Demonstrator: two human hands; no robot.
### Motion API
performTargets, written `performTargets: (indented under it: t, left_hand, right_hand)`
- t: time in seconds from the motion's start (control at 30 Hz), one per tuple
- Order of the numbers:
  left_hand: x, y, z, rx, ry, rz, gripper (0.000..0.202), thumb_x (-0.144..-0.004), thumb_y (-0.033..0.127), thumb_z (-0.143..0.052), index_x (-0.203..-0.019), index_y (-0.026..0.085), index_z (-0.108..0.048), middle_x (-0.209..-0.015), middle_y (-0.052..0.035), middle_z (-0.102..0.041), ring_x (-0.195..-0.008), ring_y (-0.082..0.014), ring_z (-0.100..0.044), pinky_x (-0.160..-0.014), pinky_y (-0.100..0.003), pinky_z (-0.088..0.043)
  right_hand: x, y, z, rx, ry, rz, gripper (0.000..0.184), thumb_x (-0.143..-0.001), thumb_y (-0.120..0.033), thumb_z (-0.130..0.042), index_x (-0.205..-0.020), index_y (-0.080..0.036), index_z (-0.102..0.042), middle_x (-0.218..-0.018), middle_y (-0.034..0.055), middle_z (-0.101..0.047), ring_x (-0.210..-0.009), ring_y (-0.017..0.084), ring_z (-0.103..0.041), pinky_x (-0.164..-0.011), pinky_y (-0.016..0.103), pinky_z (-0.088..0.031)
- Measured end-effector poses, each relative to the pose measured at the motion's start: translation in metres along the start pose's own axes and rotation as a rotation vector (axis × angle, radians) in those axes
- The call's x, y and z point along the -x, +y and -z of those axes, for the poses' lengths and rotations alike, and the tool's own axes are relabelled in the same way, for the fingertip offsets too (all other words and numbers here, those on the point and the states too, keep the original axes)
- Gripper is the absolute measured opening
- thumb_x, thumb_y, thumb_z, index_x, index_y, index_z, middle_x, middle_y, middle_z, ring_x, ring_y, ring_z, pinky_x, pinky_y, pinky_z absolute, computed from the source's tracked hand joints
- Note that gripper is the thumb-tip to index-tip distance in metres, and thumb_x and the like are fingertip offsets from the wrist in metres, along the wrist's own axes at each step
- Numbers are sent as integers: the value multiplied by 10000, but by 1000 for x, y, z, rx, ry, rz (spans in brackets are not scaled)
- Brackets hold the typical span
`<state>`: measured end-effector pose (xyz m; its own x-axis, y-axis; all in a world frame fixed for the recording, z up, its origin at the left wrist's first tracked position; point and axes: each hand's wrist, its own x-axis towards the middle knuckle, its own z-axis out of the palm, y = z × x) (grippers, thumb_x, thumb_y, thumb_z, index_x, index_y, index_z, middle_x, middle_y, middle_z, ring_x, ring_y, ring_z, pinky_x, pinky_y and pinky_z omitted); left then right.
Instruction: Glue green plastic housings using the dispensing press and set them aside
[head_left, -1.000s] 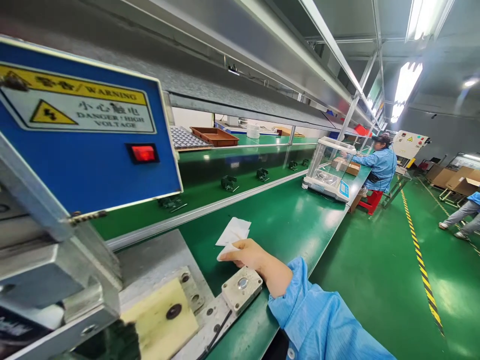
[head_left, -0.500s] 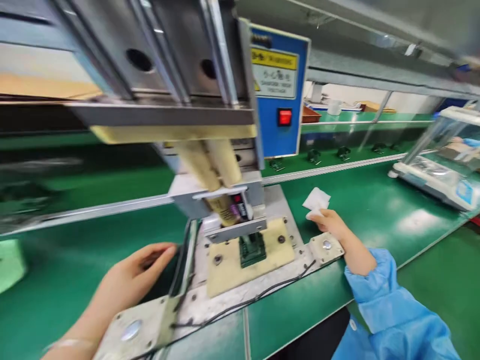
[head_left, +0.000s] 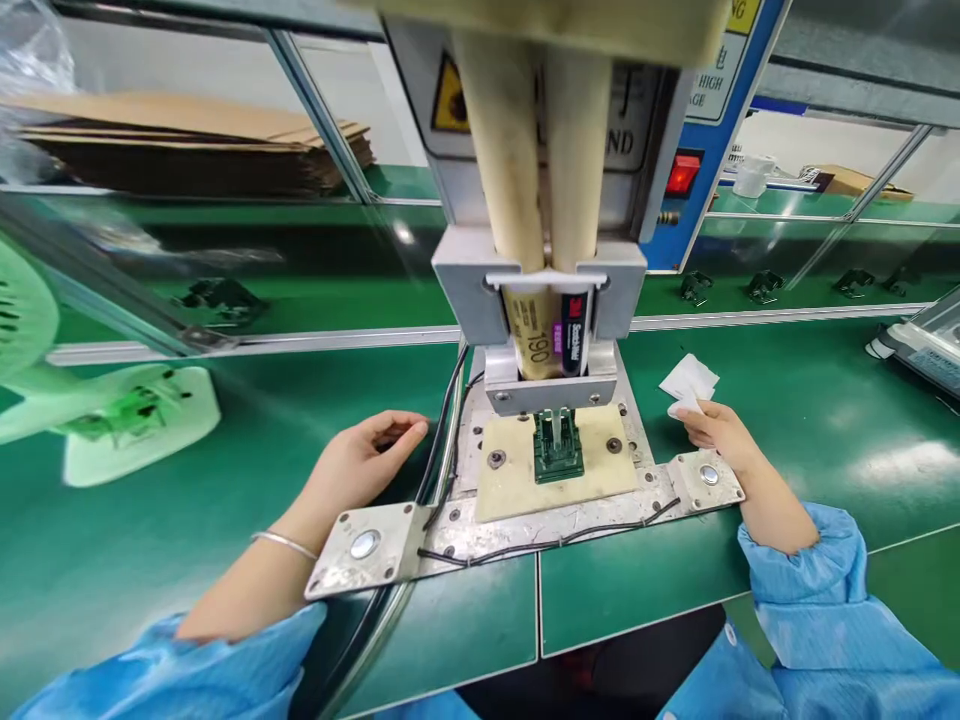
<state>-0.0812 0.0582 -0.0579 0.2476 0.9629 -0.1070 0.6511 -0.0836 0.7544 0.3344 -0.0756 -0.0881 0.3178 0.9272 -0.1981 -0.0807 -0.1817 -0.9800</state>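
In front of me stands a press machine with a metal clamp head (head_left: 551, 395) above a pale base plate (head_left: 499, 495). A small dark green part (head_left: 559, 463) sits on that plate, directly under the clamp's narrow tip. To the left of the machine, my left hand (head_left: 375, 455) rests on its side near black cables, loosely curved and holding nothing I can see. At the right, my right hand (head_left: 716, 430) pinches a folded white wipe (head_left: 688, 380) just above the green bench. Its fingertips are partly hidden by the wipe.
Metal blocks with round buttons flank the base, one on the left (head_left: 365, 545) and one on the right (head_left: 709, 475). A light green fan (head_left: 142, 425) stands at the left. Behind are a blue control box (head_left: 679, 225), stacked cardboard (head_left: 180, 130) and several small dark parts.
My view has shifted, bringing the machine nearer the middle and showing the fan and cardboard at left. Both hands keep about the same places beside the machine; the wipe stays in my right hand.
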Motion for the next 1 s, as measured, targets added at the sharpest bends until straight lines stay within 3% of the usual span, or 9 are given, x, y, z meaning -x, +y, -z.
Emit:
performTargets:
  t: [0.2, 0.37, 0.47, 0.6, 0.7, 0.8, 0.9, 1.0]
  left_hand:
    - [11, 20, 4, 164, 26, 52, 387, -750, 455, -760, -971, 155, -655, -957, -17, -685, -951, -217, -607, -924, -288, -461]
    - [27, 49, 12, 233, 73, 31, 408, -811, 472, -710, -1062, 167, -607, -1097, -54, -650, -1096, -231, -581, -1074, -366, -413]
    - [34, 67, 6, 186, -56, -101, 518, -791, 505, -718, -1167, 180, -572, -1252, -96, -618, -1201, -265, -556, -1125, -435, -386]
    - [32, 81, -24, 69, -295, -204, 857, -650, 530, -816, -1370, 242, -451, -1452, -127, -495, -1323, -345, -482, -1112, -532, -402]
    - [27, 87, -50, 117, -396, -210, 814, -640, 497, -825, -1325, 197, -502, -1385, -156, -552, -1275, -350, -534, -1087, -530, -432]
    - [25, 94, -62, 281, -432, -211, 685, -669, 441, -813, -1239, 152, -563, -1286, -143, -626, -1196, -299, -596, -1101, -491, -425]
    - [31, 104, -59, 374, -467, -109, 600, -670, 434, -821, -1165, 162, -616, -1188, -104, -684, -1112, -265, -638, -1051, -444, -474]
    - [40, 113, -50, 367, -525, 19, 469, -688, 473, -807, -1037, 181, -690, -1001, -58, -731, -950, -233, -678, -906, -371, -546]
  right_hand:
    - [1, 0, 0, -9, -18, -1, 574, -510, -596, -905, -628, -165, -545, -462, -97, -261, -400, 45, -202, -417, 239, -87]
    - [2, 1, 0, -26, 1, -9, 592, -498, -600, -917, -622, -169, -530, -465, -97, -257, -409, 45, -200, -422, 236, -77]
    - [4, -1, 0, -21, -2, -18, 587, -492, -590, -924, -614, -165, -537, -456, -92, -266, -405, 45, -204, -424, 238, -75]
    - [5, -5, -1, -3, -3, -23, 582, -490, -595, -926, -634, -154, -575, -447, -91, -270, -406, 43, -200, -430, 240, -78]
    - [5, -6, -1, 10, -8, -17, 587, -491, -610, -924, -628, -152, -585, -445, -90, -270, -408, 42, -196, -432, 242, -84]
    - [6, -6, 1, 17, -19, -12, 579, -496, -605, -927, -639, -150, -598, -445, -90, -271, -407, 44, -201, -434, 243, -91]
    - [6, -5, 1, 20, -26, -4, 553, -529, -587, -921, -656, -146, -614, -447, -88, -274, -407, 46, -206, -433, 243, -97]
    - [4, -4, 1, 27, -33, 7, 533, -557, -579, -907, -681, -142, -628, -450, -90, -266, -408, 50, -204, -430, 240, -99]
